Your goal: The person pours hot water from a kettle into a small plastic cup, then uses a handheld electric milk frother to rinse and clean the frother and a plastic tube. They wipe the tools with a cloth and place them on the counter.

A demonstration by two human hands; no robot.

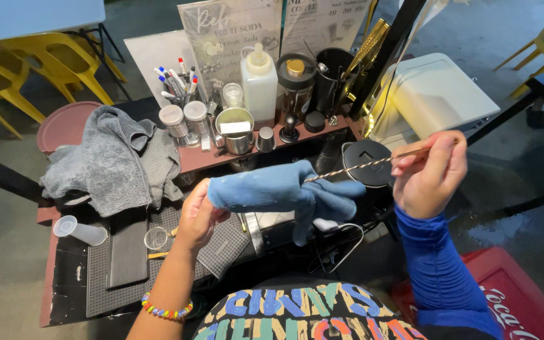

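Head view, nearest first: the left hand (198, 214) has its fingers closed around a blue cloth (281, 192), bunched over one end of a long twisted bar spoon (363, 165). The right hand (429, 173) pinches the spoon's other end between closed fingers, so the spoon spans the gap between the hands, above the near edge of the table (64, 296).

Below the left hand lie a ribbed black mat (127, 255), a small clear glass (157, 238) and, toward the table's left edge, one clear measuring cup (80, 230) on its side. A grey towel (111, 164) is heaped at the far left.

Along the table's far edge, on a raised shelf: two metal-lidded shakers (184, 119), one steel cup (235, 129), one white squeeze bottle (259, 82), one dark jar with a gold lid (296, 85) and one holder of pens (176, 82) (their number is too crowded to count).

Risk, as I judge it: the spoon is held only at its tips, so a hard tug through the cloth could slip it from the right fingers, dropping it onto the glass or off the table's near edge.
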